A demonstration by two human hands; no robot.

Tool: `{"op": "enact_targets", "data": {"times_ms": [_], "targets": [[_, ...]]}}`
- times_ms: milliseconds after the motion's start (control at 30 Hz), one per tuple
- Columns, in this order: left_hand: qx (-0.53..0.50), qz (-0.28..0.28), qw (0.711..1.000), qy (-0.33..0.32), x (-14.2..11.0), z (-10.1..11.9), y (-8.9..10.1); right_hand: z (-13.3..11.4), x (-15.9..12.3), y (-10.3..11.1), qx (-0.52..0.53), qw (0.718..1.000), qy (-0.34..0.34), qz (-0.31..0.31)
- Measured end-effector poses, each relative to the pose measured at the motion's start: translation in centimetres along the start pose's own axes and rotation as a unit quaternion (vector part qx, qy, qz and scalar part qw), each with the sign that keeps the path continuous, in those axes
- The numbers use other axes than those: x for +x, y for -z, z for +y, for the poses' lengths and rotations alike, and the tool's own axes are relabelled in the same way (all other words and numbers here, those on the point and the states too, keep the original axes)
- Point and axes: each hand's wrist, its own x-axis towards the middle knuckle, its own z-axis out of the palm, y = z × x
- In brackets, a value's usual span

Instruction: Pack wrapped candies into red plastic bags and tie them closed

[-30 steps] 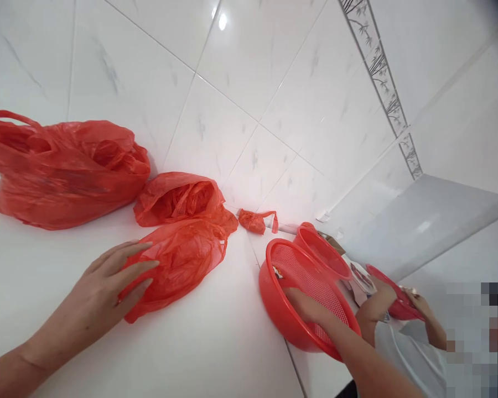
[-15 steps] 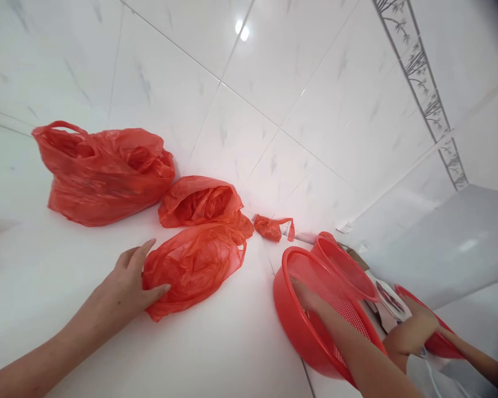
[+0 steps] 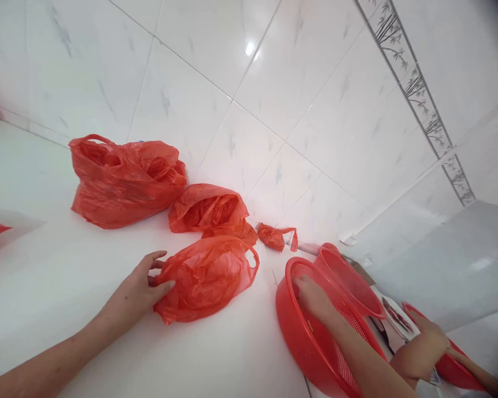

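My left hand [image 3: 139, 284] pinches the near edge of a crumpled red plastic bag [image 3: 207, 276] that lies on the white counter [image 3: 108, 342]. My right hand [image 3: 313, 296] reaches into a tilted red mesh basket [image 3: 299, 337] and grips its inner wall near the rim; the fingertips are partly hidden. A second red basket [image 3: 344, 273] leans just behind it.
A large full red bag [image 3: 120, 179], a smaller open red bag [image 3: 207, 207] and a knotted red scrap [image 3: 274, 236] sit along the tiled wall. At the lower right, another person's hand [image 3: 423, 345] holds a red dish [image 3: 456, 367] above some papers.
My left hand went from lying flat on the bag to pinching its edge, and the bag has bunched up. The view has shifted left. My right hand stays in the basket.
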Motion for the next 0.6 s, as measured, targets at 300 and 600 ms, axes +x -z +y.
{"op": "enact_targets", "data": {"times_ms": [300,600], "targets": [[-0.043,0.009,0.999,-0.017,0.5,-1.0,-0.4,-10.6,2.5,6.0,0.028,0.993,0.106,0.031],[-0.062,-0.014,0.998,-0.022,0.0,-0.5,-0.4,-15.9,2.5,1.5,0.113,0.959,0.241,-0.094]]}}
